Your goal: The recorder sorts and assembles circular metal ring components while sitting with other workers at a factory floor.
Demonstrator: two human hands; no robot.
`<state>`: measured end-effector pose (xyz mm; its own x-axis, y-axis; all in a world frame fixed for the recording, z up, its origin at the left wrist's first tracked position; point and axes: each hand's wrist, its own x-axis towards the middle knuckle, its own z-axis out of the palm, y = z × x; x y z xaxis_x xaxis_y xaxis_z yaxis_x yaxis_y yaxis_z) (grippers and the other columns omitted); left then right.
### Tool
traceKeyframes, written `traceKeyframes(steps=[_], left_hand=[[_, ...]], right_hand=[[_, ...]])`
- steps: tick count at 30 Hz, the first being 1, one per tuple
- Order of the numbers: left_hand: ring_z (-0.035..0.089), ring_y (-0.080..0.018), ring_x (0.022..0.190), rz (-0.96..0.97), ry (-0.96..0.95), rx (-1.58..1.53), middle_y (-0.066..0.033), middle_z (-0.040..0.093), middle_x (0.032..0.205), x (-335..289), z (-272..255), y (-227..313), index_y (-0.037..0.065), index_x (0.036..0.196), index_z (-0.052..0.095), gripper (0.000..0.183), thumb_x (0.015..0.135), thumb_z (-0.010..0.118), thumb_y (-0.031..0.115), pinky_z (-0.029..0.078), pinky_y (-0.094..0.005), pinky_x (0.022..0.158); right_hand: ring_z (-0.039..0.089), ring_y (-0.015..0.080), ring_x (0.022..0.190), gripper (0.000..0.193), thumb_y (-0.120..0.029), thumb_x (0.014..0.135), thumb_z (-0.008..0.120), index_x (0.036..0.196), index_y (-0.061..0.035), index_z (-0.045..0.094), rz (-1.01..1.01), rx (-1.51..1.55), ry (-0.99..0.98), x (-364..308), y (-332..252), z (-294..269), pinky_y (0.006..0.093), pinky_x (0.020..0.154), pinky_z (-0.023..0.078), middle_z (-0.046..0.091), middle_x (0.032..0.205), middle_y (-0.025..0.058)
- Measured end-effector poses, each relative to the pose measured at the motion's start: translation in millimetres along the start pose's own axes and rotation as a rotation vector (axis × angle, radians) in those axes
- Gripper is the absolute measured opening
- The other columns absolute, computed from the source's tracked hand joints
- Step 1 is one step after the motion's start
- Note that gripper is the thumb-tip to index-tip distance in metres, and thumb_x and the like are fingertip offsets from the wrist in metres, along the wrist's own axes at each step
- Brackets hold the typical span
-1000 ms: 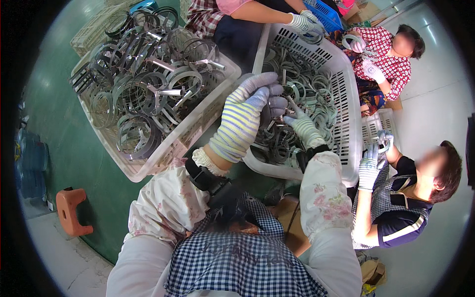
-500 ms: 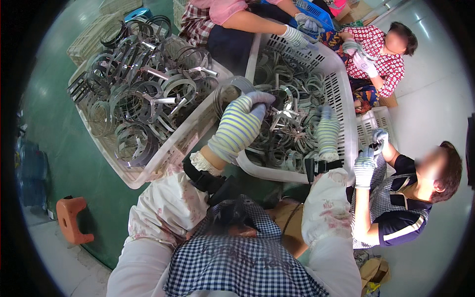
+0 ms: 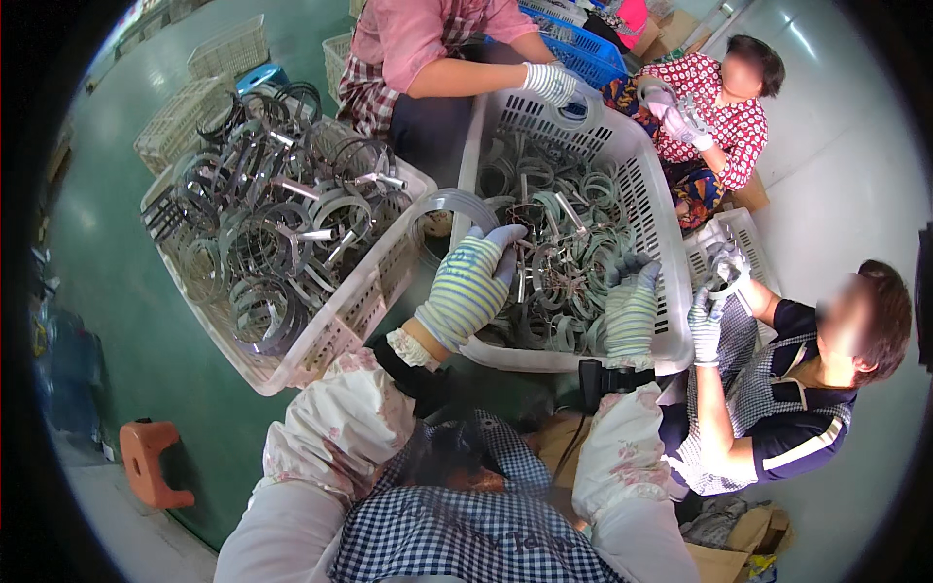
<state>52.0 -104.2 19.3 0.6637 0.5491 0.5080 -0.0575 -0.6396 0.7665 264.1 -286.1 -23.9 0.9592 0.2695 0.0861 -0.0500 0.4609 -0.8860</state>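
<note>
My left hand (image 3: pixel 465 291), in a striped glove, is closed on several flat metal band rings (image 3: pixel 457 201). It holds them above the near left rim of a white slotted crate (image 3: pixel 544 361). In that crate lies a heap of metal rings (image 3: pixel 559 282), some with short silvery stems. My right hand (image 3: pixel 632 316), gloved alike, reaches over the near right part of the heap. Its fingers look spread and nothing shows in them, though the heap partly blends with the fingertips.
Left of it stands a second white crate (image 3: pixel 326 360) heaped with larger rings. Across from me a co-worker's gloved hand (image 3: pixel 552 85) holds rings over the far rim. Co-workers sit at right, handling rings. An orange stool (image 3: pixel 146 464) stands at lower left.
The view has shifted slightly. My left hand still holds its rings, now turned a little. My right hand was blurred in motion and now shows more clearly over the heap.
</note>
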Motion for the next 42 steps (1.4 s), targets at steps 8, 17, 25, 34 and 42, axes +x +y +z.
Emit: traceKeyframes(steps=[8,17,25,34,42], left_hand=[[0.058,-0.0359,0.091,0.243,0.016,0.522,-0.0178,0.06,0.093,5,18,0,0.008,0.131,0.055,0.047,0.084,0.062,0.01,0.044,-0.048,0.081],[0.06,-0.0333,0.093,0.369,-0.192,0.713,-0.0119,0.062,0.096,5,31,-7,0.012,0.1,0.068,0.026,0.077,0.069,0.025,0.045,-0.046,0.089],[0.063,-0.0374,0.079,0.244,-0.051,0.585,-0.0179,0.065,0.085,21,19,2,0.006,0.094,0.068,0.024,0.082,0.069,0.026,0.048,-0.0465,0.073],[0.064,-0.0368,0.075,0.076,-0.029,0.348,-0.019,0.065,0.083,14,16,5,0.002,0.095,0.066,0.024,0.081,0.073,0.021,0.052,-0.0415,0.066],[0.067,-0.0347,0.077,-0.112,-0.086,0.219,-0.0188,0.068,0.084,13,14,8,0.004,0.101,0.067,0.03,0.084,0.073,0.028,0.052,-0.0401,0.068]], right_hand=[[0.06,0.0136,0.069,0.047,-0.05,0.096,0.053,0.096,-0.0049,0.064,0.187,-0.074,-0.422,11,-17,-28,0.0283,0.066,0.05,0.065,0.078,0.0062],[0.063,0.0125,0.076,0.05,-0.05,0.099,0.049,0.101,-0.0037,0.066,-0.056,-0.452,-0.628,-32,-52,34,0.028,0.073,0.052,0.068,0.086,0.0048],[0.054,0.021,0.12,0.058,-0.011,0.095,0.058,0.148,-0.008,0.035,-0.116,-0.258,-0.421,16,-30,-22,0.0305,0.102,0.043,0.051,0.138,0.0121],[0.039,0.0207,0.136,0.068,0.0,0.087,0.054,0.15,-0.0041,0.028,0.292,-0.234,-0.742,-24,-16,26,0.0309,0.113,0.03,0.04,0.148,0.013],[0.057,0.0093,0.096,0.04,-0.028,0.096,0.062,0.125,0.0001,0.058,0.143,-0.532,-0.829,-65,-25,65,0.0276,0.087,0.048,0.065,0.11,0.0055]])
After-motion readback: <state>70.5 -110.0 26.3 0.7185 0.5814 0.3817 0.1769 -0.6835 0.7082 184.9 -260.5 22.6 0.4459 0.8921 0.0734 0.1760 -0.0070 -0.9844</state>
